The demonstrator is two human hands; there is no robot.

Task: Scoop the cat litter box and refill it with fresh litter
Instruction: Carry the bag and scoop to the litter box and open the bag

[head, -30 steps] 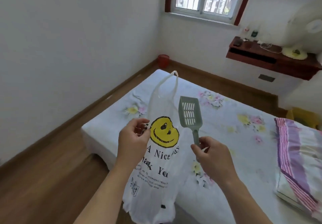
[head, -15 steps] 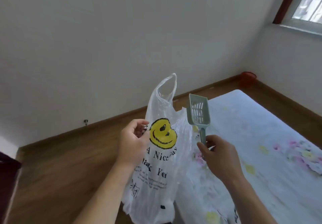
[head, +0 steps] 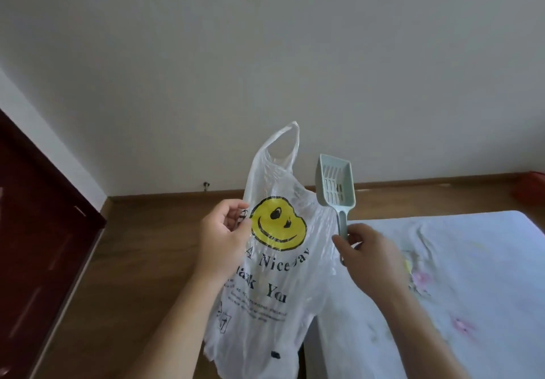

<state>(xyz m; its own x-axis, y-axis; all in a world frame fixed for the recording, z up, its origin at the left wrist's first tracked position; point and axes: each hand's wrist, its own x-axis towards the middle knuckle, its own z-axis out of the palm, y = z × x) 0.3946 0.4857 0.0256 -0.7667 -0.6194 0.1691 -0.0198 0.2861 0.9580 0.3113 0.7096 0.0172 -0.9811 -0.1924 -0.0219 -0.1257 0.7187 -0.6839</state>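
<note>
Two hands raised, left hand [head: 224, 238] pinching plastic bag [head: 274, 263], right hand [head: 373, 256] gripping upright litter scoop [head: 336, 185] handle

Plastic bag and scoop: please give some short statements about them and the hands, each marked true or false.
1. The left hand grips the plastic bag. True.
2. The right hand holds the scoop by its handle. True.
3. The scoop is full of litter. False: its slotted pan is empty.
4. The plastic bag shows a red star. False: it shows a yellow smiley face.
5. The scoop points downward. False: its pan points up.
</note>
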